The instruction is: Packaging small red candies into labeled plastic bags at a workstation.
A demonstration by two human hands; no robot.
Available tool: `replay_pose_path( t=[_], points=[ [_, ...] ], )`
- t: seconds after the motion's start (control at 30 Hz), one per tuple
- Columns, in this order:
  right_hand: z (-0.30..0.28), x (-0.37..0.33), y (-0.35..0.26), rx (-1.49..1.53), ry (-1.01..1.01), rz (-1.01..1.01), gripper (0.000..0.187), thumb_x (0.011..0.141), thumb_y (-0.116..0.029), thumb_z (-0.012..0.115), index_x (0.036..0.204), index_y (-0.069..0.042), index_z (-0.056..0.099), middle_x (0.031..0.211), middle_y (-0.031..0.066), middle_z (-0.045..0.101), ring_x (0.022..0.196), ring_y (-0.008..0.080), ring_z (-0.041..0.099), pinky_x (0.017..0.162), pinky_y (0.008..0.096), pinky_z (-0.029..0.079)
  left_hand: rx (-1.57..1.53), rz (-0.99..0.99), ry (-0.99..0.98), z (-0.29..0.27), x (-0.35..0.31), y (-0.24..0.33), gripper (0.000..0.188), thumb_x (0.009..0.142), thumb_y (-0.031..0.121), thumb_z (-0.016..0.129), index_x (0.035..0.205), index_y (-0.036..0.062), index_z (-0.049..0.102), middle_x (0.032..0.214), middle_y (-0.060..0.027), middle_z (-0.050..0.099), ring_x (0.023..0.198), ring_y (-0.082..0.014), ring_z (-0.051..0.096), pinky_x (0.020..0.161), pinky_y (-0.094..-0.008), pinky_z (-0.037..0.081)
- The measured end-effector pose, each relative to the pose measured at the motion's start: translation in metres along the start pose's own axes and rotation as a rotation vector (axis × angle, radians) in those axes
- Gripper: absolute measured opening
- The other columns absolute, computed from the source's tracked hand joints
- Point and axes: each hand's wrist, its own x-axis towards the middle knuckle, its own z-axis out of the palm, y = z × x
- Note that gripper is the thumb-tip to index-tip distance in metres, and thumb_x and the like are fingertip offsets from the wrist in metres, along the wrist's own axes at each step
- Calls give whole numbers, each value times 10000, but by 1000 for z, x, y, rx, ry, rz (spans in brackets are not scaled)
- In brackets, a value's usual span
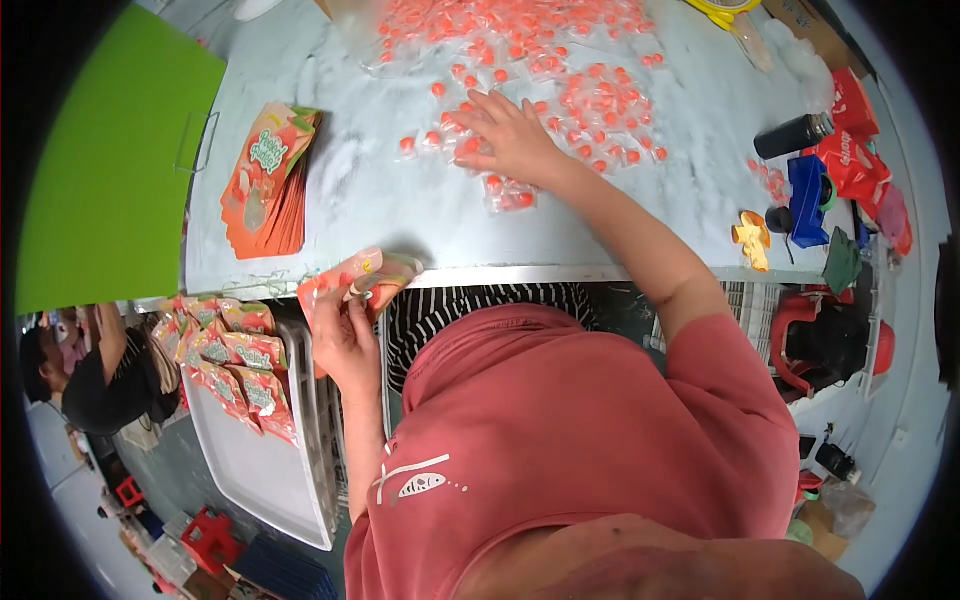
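Observation:
My left hand (346, 342) grips a red and orange pouch (332, 284) at the table's front edge; the pouch's mouth gapes toward the right. Over the middle of the table, my right hand (518, 146) reaches out with its fingers spread, palm down, above small clear-wrapped red-orange candies (508, 194). Whether its fingertips touch any candy, I cannot tell. More wrapped candies (606, 104) lie in a loose heap to the right of that hand, and a larger pile (520, 18) spreads at the far side. A fanned stack of flat pouches (262, 185) rests on the table at left.
Filled pouches (250, 350) lie on a grey-white tray (262, 485) below the table at left. A green panel (110, 170) borders the table's left side. At right are a black bottle (793, 136), a blue box (808, 200) and red bags (852, 165). Another person (105, 370) is at far left.

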Motion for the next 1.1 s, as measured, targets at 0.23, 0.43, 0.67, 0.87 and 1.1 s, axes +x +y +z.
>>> replay_pose_path(
  t=[0.23, 0.43, 0.67, 0.87, 1.1],
  points=[
    [-12, -56, 10, -190, -18, 14, 544, 902, -429, 620, 1397, -229, 515, 1534, 61, 353, 1416, 351, 324, 1085, 680, 240, -5, 43, -44, 3, 3, -5, 176, 896, 11, 627, 1071, 11, 639, 1043, -160, 692, 880, -282, 693, 754, -351, 552],
    [-32, -62, 31, -58, 200, 70, 460, 905, -309, 638, 1343, -188, 565, 1467, 93, 436, 1328, 331, 445, 1096, 516, 346, 64, -57, -109, -2, -4, -12, 163, 881, 10, 635, 1043, 25, 639, 994, -140, 698, 861, -301, 693, 730, -354, 551],
    [-7, -1, -20, 320, 131, 56, 392, 934, -186, 571, 1321, -119, 565, 1448, 147, 442, 1290, 331, 475, 1016, 410, 460, 100, 39, -79, -2, -10, -11, 151, 866, 39, 661, 1017, 42, 653, 961, -131, 704, 832, -302, 695, 716, -362, 555],
    [41, 31, -16, 231, 194, -26, 398, 933, -144, 549, 1325, -76, 557, 1413, 164, 465, 1246, 334, 504, 1008, 406, 458, 60, -7, -81, -7, -10, -8, 146, 872, 46, 658, 1017, 53, 657, 943, -131, 708, 824, -308, 696, 705, -366, 552],
    [11, 36, -17, 257, -61, 186, 451, 892, -235, 615, 1312, -74, 583, 1190, 168, 555, 1105, 314, 570, 944, 380, 474, 29, -39, -75, -4, -16, -13, 136, 877, 45, 651, 1012, 54, 664, 926, -136, 704, 814, -312, 695, 703, -367, 549]
  ],
)
